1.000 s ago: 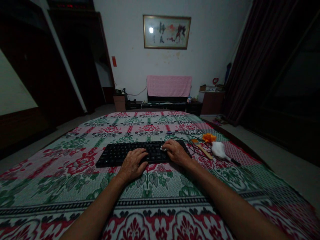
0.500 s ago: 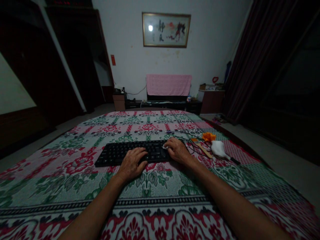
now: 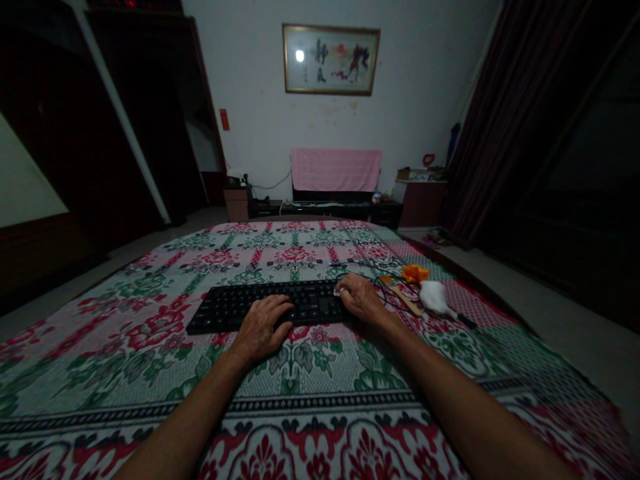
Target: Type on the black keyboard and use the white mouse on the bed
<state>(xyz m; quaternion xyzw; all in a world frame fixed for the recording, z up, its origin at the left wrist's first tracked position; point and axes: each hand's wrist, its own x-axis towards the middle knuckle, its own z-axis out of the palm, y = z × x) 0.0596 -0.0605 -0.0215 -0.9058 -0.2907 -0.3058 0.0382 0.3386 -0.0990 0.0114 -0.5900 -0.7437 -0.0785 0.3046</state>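
A black keyboard lies across a bed covered with a red, green and white flowered spread. My left hand rests on the keyboard's near edge, fingers curled loosely on the keys. My right hand covers the keyboard's right end, its fingers pinched on a small white piece I cannot make out. A black cable runs from the keyboard's far right side.
To the right of my right hand lie an orange object, a wooden stick and a white cloth wad. Beyond the bed stand a low cabinet with a pink cloth, and dark curtains on the right.
My right hand has slid to the right along the keyboard, towards its end. My left hand stays in place. The view has shifted slightly.
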